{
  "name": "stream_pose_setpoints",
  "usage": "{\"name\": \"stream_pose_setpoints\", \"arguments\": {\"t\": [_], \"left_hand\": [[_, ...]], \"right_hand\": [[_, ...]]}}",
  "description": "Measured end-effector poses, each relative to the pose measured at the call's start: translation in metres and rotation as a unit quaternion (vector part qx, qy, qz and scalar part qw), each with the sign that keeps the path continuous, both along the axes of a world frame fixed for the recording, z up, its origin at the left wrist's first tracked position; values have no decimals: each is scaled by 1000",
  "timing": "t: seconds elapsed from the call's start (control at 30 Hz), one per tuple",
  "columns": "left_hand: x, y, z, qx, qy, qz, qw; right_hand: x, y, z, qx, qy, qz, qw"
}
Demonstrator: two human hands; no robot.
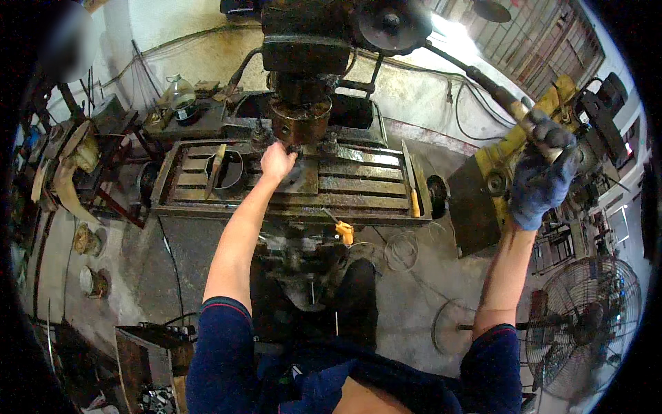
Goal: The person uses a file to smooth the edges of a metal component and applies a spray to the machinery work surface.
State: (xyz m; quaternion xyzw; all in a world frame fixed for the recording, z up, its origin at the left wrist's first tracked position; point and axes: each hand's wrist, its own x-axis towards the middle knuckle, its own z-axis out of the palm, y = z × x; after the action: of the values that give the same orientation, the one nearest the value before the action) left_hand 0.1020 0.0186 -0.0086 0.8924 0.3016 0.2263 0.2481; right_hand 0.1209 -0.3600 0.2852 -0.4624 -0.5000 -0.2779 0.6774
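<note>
My bare left hand [277, 163] reaches under the spindle head [301, 117] of a milling or drilling machine. Its fingers are closed, and what they hold, if anything, is too small to make out. Below it lies the slotted machine table [358, 190]. On the far right, my right hand [541, 186], in a blue-grey glove, is raised and wrapped around the end of a long lever [500, 91] that runs up to the machine's round hub [391, 24]. A dark round pan [229, 181] with a wooden-handled brush [216, 164] across it sits left of my left hand.
A yellow-handled file [415, 200] lies along the table's right edge. An orange-yellow nozzle tool [343, 232] hangs at the front edge. A standing fan [586, 328] is at lower right, beside a yellow machine [483, 172]. A clear jug [181, 96] stands back left.
</note>
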Motion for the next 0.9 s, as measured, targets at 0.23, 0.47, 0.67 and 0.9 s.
{"name": "stream_pose_setpoints", "arguments": {"t": [0.23, 0.47, 0.67, 0.9], "left_hand": [[-1, 0, -5, 11, -45, 22, 999], [-2, -4, 7, -19, -1, 0, 1000], [1, 14, -17, 24, -63, -26, 997], [-74, 5, 21, -255, -120, -180, 943]], "right_hand": [[-5, -1, -41, 8, 16, -70, 997], [-16, 3, -60, -34, -10, -106, 994], [-21, 12, -64, 13, 31, -99, 995], [-16, 8, -84, 38, 57, -70, 995]]}}
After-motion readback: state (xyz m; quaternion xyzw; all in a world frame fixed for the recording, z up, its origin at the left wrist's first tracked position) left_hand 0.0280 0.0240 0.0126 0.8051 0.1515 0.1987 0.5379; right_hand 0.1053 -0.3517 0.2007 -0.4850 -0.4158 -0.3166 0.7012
